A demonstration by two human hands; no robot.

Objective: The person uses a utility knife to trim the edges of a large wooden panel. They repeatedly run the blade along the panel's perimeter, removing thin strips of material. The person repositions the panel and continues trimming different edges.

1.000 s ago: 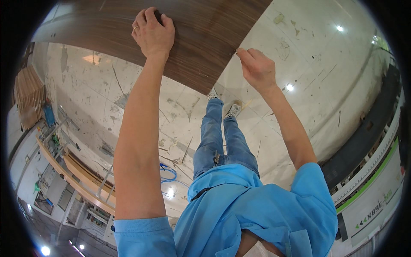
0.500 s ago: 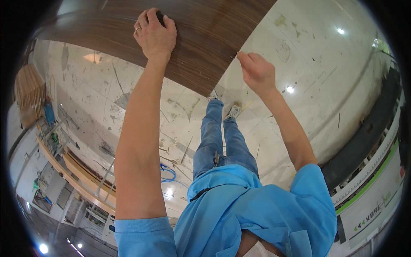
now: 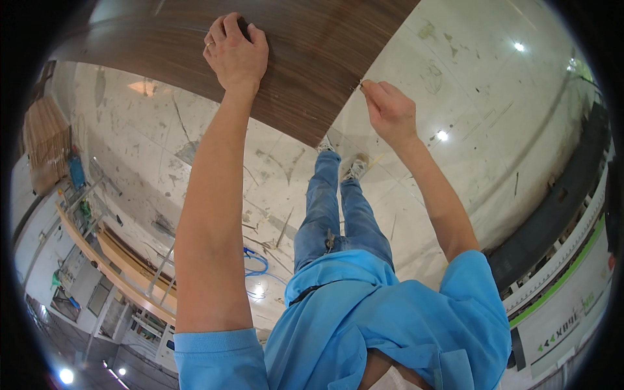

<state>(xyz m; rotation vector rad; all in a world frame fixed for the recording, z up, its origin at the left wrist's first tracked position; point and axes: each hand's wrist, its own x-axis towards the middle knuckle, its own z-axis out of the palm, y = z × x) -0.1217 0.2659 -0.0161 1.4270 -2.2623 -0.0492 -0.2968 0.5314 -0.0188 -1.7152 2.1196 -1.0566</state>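
Note:
A large dark brown wood-grain panel (image 3: 305,71) fills the top of the view, with one corner pointing toward my feet. On its upper face rests my left hand (image 3: 237,55), a ring on one finger, its fingers curled round a small black object (image 3: 244,27) that is mostly hidden. At the panel's right edge my right hand (image 3: 390,107) is closed in a pinch. Something tiny and thin shows at its fingertips, against the edge; its kind is too small to make out.
Below lies a pale tiled floor (image 3: 468,162) with scraps and stains. A blue hose (image 3: 257,263) coils near my legs. To the left stand a wood-edged frame (image 3: 120,276) and stacked brown boards (image 3: 45,146). A long white machine with a green stripe (image 3: 559,286) runs along the right.
My right hand has shifted very slightly at the panel's edge, still pinched. The left hand and the panel look the same.

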